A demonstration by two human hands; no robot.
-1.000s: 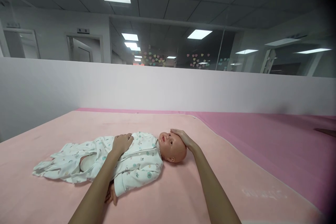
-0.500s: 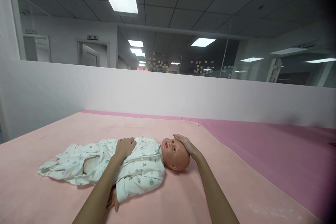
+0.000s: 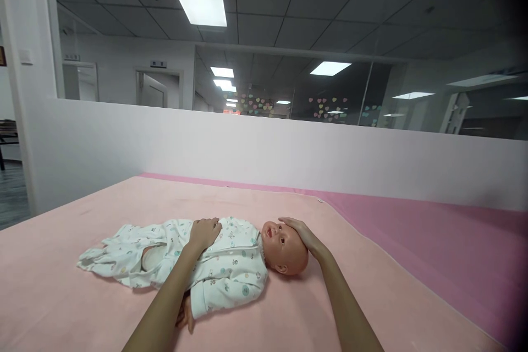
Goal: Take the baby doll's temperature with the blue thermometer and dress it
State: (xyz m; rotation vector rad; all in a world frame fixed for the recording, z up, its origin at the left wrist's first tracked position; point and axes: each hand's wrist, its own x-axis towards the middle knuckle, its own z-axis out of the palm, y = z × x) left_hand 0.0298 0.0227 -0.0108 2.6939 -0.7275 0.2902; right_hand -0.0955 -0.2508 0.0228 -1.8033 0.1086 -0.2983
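A baby doll lies on its back, head to the right, on a peach-coloured sheet. It wears a white printed romper, which gapes around one leg at the left. My left hand rests flat on the doll's belly, fingers stretched out over the cloth. Against the top of the doll's head lies my right hand, its fingers extended along the forehead. One of the doll's hands sticks out of the sleeve beside my left forearm.
Behind the padded surface stands a low white wall with glass above it. A pink mat shows along the back and right of the sheet. Through a gap at the far left, a dark table is visible.
The camera view has shifted slightly, so everything appears a little further right. Both hands keep their places on the doll's belly and head.
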